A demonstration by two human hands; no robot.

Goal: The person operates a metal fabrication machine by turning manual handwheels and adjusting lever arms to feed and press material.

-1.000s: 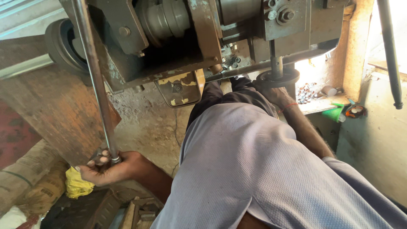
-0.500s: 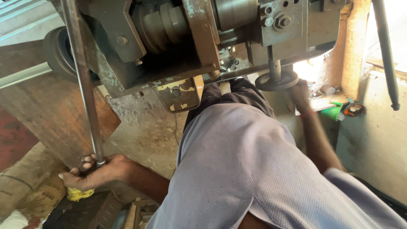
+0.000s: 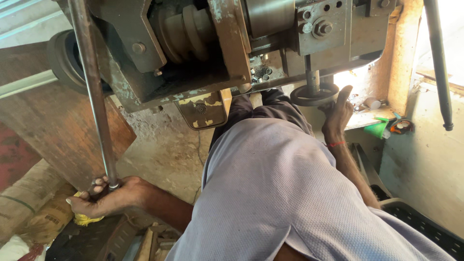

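The left hand (image 3: 108, 198) is clamped around the lower end of a long steel rod (image 3: 94, 92), above a yellow rag (image 3: 84, 220). The grey machine (image 3: 212, 53) looms overhead. The right hand (image 3: 338, 113) touches the handwheel (image 3: 314, 94), fingers loose; the person's shirt (image 3: 285, 193) blocks the floor.

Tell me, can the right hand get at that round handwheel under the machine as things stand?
Probably yes. The right hand is raised right beside the handwheel, fingers at its rim, with nothing between them. The left hand is busy gripping the long steel rod on the other side.
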